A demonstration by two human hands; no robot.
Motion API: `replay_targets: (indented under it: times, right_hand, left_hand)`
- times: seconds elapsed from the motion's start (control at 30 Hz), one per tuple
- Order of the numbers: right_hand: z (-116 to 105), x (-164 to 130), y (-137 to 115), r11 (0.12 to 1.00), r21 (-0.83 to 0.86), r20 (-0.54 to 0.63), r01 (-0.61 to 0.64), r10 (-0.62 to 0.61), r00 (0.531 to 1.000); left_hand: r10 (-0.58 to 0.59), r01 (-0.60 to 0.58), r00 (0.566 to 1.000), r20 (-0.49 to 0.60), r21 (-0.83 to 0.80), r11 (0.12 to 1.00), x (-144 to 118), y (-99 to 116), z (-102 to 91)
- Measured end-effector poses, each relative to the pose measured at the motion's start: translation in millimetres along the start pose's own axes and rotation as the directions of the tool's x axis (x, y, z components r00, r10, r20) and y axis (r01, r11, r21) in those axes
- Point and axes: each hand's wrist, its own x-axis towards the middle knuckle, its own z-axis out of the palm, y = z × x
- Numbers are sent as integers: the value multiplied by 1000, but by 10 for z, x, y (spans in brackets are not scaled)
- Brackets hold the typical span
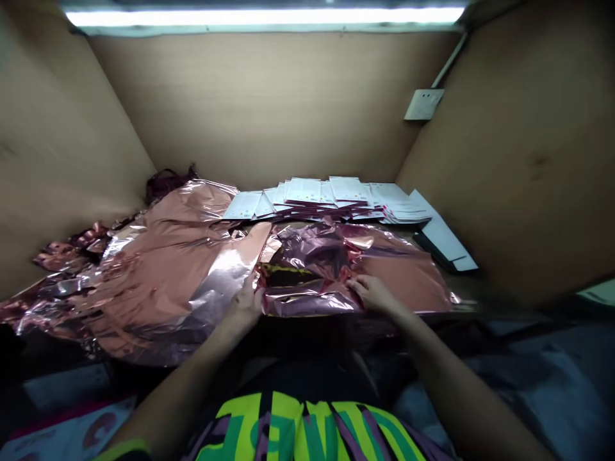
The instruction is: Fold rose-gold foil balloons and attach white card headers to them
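A crumpled piece of shiny rose-gold foil [312,301] lies along the front of the table, between my hands. My left hand [247,299] is closed on its left end, beside a dark gap in the folds. My right hand [372,292] pinches the foil further right, its fingertips partly hidden in the creases. Beyond my right hand spreads a flat, smooth stretch of the same foil [401,272]. To the left, a big pile of rose-gold foil sheets [168,256] reaches the front edge, close to my left hand.
Flat white packets [305,191] lie overlapping along the back. At the right stand a white strip [444,237] and a dark flat item [432,250]. Foil scraps [62,253] crowd the left wall. Board walls enclose three sides, with a socket [423,104] at the back right.
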Motion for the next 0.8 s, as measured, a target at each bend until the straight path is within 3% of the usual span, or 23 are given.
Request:
replay_targets:
  times: [0.17,0.23,0.3,0.33,0.4,0.43,0.47,0.5,0.57,0.63,0.67,0.73,0.8]
  right_hand:
    - [93,-49,-62,991,-101,-54,-91,86,995]
    - [114,-34,-71,986,-123,-51,-116,111,993]
    - [131,-22,-70,982,-137,-46,-127,122,991]
    - [131,-20,-61,982,-140,-42,-128,124,991]
    - [87,-11,-16,983,-139,-4,-120,121,993]
    - [39,7,21,986,-124,42,-111,117,992]
    - [-28,42,67,991,-89,80,-102,110,991]
    - [-108,101,119,994,-43,75,-96,99,992]
    - [-285,297,220,999,33,-98,-42,45,994]
    - [-451,580,291,999,33,-327,42,-29,945]
    - [-526,736,312,998,10,-381,70,-61,923]
    - [-671,1023,331,997,-7,-368,76,-73,927]
    - [-824,1219,335,1000,0,-370,9,-9,929]
  left_hand:
    - [-152,131,984,89,204,970,-355,90,-60]
    - [-114,105,993,10,321,941,-429,168,-108]
    - [115,-72,991,-75,429,901,-432,243,-124]
    - [273,-224,961,-38,470,854,-410,270,-112]
    - [500,-520,847,181,480,707,-334,290,-49]
    - [533,-610,791,300,454,649,-289,280,-3]
    - [523,-647,762,381,439,623,-249,258,48]
    - [494,-645,763,417,442,623,-215,225,99]
    - [469,-624,780,414,459,632,-179,144,182]
    - [507,-632,775,378,462,622,-177,69,227]
    - [528,-642,767,366,464,611,-182,43,234]
    - [550,-660,750,367,465,590,-188,25,227]
    - [547,-681,732,407,461,568,-181,53,206]
